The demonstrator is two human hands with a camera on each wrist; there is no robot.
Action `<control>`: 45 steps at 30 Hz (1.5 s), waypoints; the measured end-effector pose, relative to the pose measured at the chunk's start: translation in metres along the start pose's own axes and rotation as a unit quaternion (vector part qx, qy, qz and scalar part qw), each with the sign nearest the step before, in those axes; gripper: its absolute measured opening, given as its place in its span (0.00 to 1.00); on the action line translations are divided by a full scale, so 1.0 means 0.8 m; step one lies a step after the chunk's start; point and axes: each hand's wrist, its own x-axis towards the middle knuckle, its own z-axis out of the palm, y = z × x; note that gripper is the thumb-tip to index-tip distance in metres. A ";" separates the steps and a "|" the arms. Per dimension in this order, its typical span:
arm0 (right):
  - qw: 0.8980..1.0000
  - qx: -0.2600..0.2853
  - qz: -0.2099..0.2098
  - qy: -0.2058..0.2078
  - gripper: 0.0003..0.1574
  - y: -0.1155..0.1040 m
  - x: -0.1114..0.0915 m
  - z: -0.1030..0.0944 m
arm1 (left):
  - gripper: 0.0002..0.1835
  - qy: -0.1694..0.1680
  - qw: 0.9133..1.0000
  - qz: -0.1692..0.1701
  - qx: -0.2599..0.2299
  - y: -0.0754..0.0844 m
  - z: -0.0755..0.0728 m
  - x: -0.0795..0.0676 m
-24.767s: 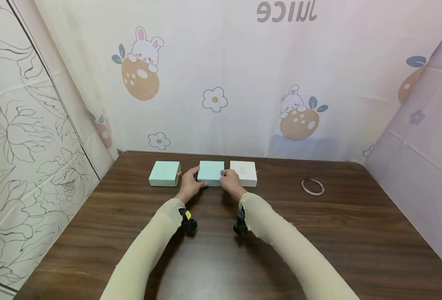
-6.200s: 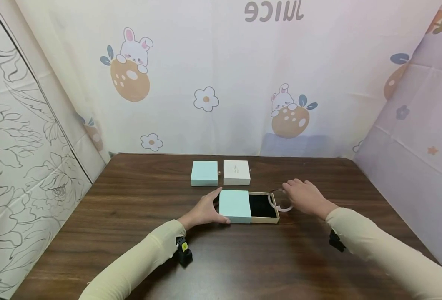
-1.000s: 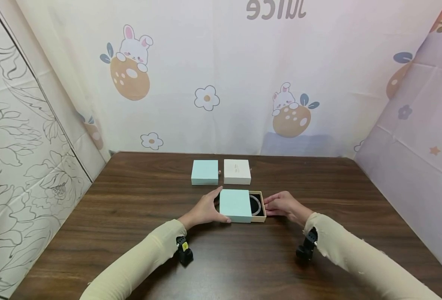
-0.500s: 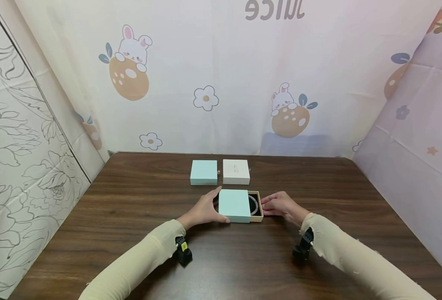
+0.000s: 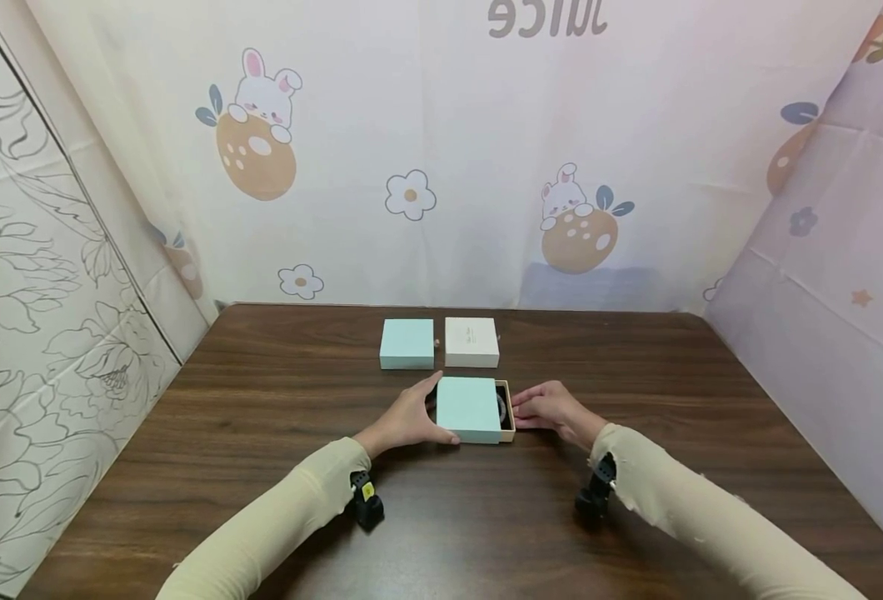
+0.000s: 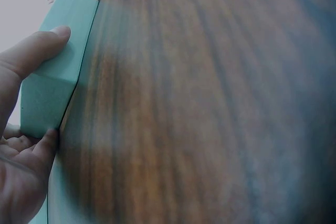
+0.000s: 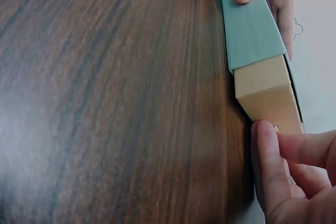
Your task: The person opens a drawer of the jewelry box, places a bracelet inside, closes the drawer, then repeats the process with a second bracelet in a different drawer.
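Note:
A mint-green jewelry box [image 5: 467, 407] lies on the table, its cream inner drawer [image 7: 270, 90] sticking a little out of the right side. On the drawer's black lining, part of a pale bangle [image 5: 502, 408] shows; the sleeve covers the rest. My left hand [image 5: 406, 419] grips the sleeve from the left, thumb on the near side and fingers round the back and left end. At the other end, my right hand [image 5: 550, 408] presses its fingertips [image 7: 266, 132] against the drawer's end face. A tiny tab shows by those fingertips in the right wrist view.
Behind the held box, another mint-green box [image 5: 407, 343] and a white box [image 5: 471, 342] with small print stand side by side, both closed. The dark wooden table [image 5: 261, 375] runs back to a patterned curtain [image 5: 479, 150].
Over the last second the drawer has slid left into the sleeve, pushed by my right hand, hiding more of the bangle. Earlier, my right hand held the bangle above the drawer. My left hand stays put.

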 end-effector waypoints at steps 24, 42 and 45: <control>1.000 -0.002 -0.006 0.005 0.14 -0.005 0.005 0.023 | 0.61 -0.002 1.000 -0.007 0.005 0.001 -0.001 -0.001; 0.997 0.001 -0.069 0.023 0.17 0.001 -0.022 0.035 | 0.60 0.001 1.000 0.005 -0.003 0.008 0.001 -0.003; 0.996 -0.030 -0.075 0.031 0.20 0.002 -0.027 0.040 | 0.60 0.010 1.000 0.003 0.000 0.009 0.002 -0.005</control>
